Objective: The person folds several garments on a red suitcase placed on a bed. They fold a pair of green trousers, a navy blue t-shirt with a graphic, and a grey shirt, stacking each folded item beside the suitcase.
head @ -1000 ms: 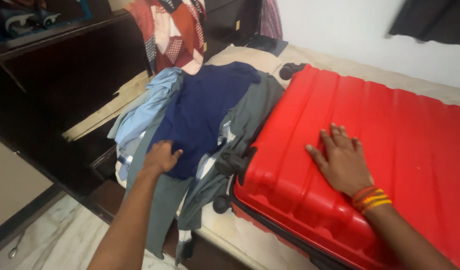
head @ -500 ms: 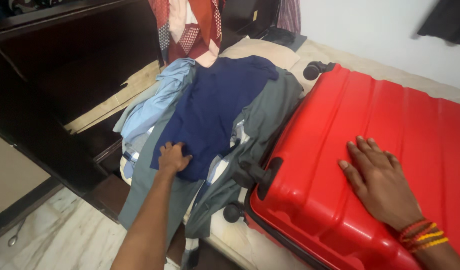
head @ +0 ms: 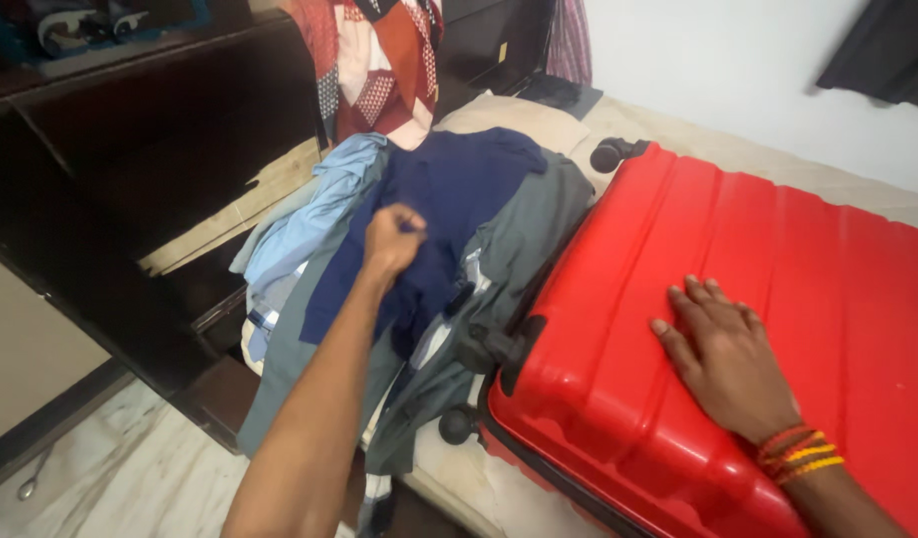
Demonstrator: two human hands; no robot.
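Observation:
A heap of clothes lies on the bed's left end: a navy blue garment (head: 449, 209) on top, a light blue shirt (head: 305, 214) to its left and a grey garment (head: 524, 229) to its right. My left hand (head: 391, 237) is closed on a fold of the navy garment and lifts its lower part. A closed red hard-shell suitcase (head: 778, 259) lies flat on the bed beside the heap. My right hand (head: 723, 354), with coloured thread bands at the wrist, rests flat on its lid, fingers spread.
The suitcase's black wheels (head: 464, 423) point toward the clothes. A dark wooden cabinet (head: 130, 159) stands left of the bed. A red patterned cloth (head: 379, 60) hangs at the back. A pillow (head: 514, 115) lies near the white wall (head: 718, 60). Marble floor (head: 130, 468) shows below.
My left hand has gripped the navy garment's lower edge and pulled it up toward the middle of the heap. My right hand stays flat on the suitcase lid.

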